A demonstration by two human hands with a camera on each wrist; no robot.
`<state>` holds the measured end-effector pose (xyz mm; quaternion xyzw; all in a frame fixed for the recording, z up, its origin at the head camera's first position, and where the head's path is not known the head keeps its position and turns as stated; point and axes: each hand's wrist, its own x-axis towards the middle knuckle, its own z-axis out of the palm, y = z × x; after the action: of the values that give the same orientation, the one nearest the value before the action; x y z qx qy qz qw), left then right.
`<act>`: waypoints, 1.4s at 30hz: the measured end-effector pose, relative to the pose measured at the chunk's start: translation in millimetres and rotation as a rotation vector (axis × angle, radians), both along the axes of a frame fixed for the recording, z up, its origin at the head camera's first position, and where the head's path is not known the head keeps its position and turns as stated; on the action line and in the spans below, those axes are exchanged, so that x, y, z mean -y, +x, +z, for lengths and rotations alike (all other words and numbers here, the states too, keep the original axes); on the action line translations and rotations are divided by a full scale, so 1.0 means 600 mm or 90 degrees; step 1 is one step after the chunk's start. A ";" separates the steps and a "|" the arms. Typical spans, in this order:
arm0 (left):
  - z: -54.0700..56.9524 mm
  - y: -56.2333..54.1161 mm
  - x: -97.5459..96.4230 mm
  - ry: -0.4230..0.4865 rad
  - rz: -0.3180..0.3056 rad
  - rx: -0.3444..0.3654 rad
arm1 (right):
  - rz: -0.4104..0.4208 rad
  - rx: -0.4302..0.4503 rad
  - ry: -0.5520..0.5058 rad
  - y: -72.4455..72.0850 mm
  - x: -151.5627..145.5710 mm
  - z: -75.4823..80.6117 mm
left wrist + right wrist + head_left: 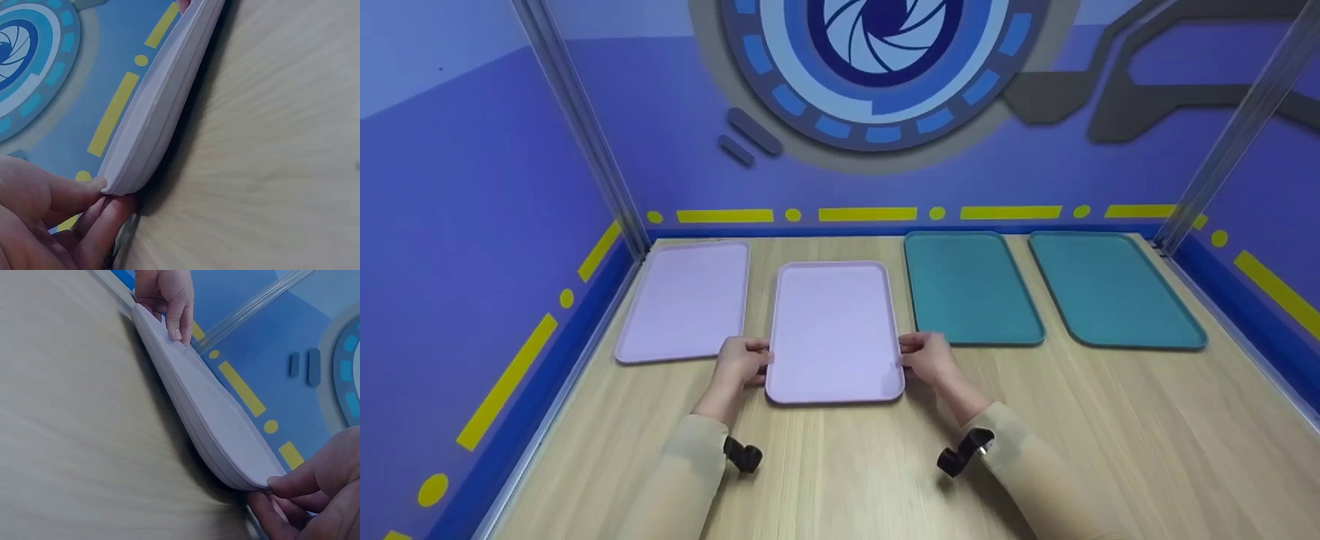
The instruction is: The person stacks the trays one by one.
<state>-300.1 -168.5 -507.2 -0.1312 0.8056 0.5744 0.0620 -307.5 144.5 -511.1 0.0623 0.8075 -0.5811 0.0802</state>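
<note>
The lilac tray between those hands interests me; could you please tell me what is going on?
A person's left hand and right hand pinch the lilac tray by its opposite side edges. Another lilac tray lies to its left on the table. Two teal trays lie to its right.

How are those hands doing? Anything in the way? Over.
Left hand, right hand: pinching lilac tray at both sides. Nothing on it. Possible obstacles: second lilac tray to its left, green trays to its right.
</note>
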 end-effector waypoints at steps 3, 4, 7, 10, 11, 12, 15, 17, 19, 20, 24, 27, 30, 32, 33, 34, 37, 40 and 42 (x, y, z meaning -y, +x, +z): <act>-0.002 -0.001 0.000 -0.015 -0.004 -0.006 | 0.004 -0.009 0.003 0.000 0.001 -0.004; -0.002 -0.001 -0.001 -0.024 -0.006 -0.009 | 0.007 -0.018 0.007 0.001 0.002 -0.005; -0.002 -0.001 -0.001 -0.052 -0.010 -0.016 | 0.007 -0.030 0.019 0.001 0.002 -0.006; -0.002 0.000 -0.001 -0.074 -0.013 -0.020 | 0.009 -0.033 0.025 0.002 0.003 -0.008; -0.003 0.000 -0.002 -0.078 -0.014 -0.020 | 0.007 -0.029 0.024 0.002 0.003 -0.008; -0.003 0.000 -0.002 -0.084 -0.015 -0.020 | 0.007 -0.027 0.023 0.003 0.004 -0.009; -0.003 -0.001 -0.003 -0.100 -0.020 -0.022 | 0.006 -0.024 0.022 0.003 0.003 -0.008; -0.003 -0.001 -0.003 -0.108 -0.023 -0.023 | 0.005 -0.021 0.023 0.004 0.003 -0.008; -0.003 -0.002 -0.003 -0.114 -0.028 -0.023 | 0.004 -0.021 0.026 0.004 0.003 -0.007; -0.003 -0.002 -0.003 -0.115 -0.029 -0.023 | 0.005 -0.022 0.030 0.004 0.003 -0.007; -0.003 -0.003 -0.003 -0.121 -0.036 -0.027 | 0.011 -0.024 0.041 0.003 0.002 -0.007; 0.000 -0.002 -0.002 -0.124 -0.038 -0.025 | 0.019 -0.029 0.054 0.002 0.000 -0.006; 0.003 -0.003 -0.002 -0.121 -0.040 -0.017 | 0.028 -0.039 0.074 0.002 -0.004 -0.005; 0.005 -0.004 -0.002 -0.116 -0.040 -0.009 | 0.030 -0.039 0.083 0.002 -0.006 -0.005; 0.005 -0.004 -0.001 -0.113 -0.040 -0.005 | 0.033 -0.038 0.083 0.002 -0.007 -0.004; 0.006 -0.005 -0.001 -0.111 -0.039 -0.001 | 0.036 -0.037 0.083 0.002 -0.008 -0.005; 0.007 -0.006 -0.001 -0.112 -0.035 0.010 | 0.047 -0.027 0.068 0.002 -0.010 -0.005; 0.009 -0.007 -0.002 -0.126 -0.036 0.012 | 0.056 -0.019 0.055 0.001 -0.013 -0.005; 0.011 -0.006 -0.003 -0.133 -0.041 0.011 | 0.063 -0.010 0.042 0.001 -0.016 -0.003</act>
<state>-304.0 -166.9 -500.6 -0.1158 0.8645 0.4836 0.0735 -307.0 154.3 -512.6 0.0202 0.8289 -0.5500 0.1004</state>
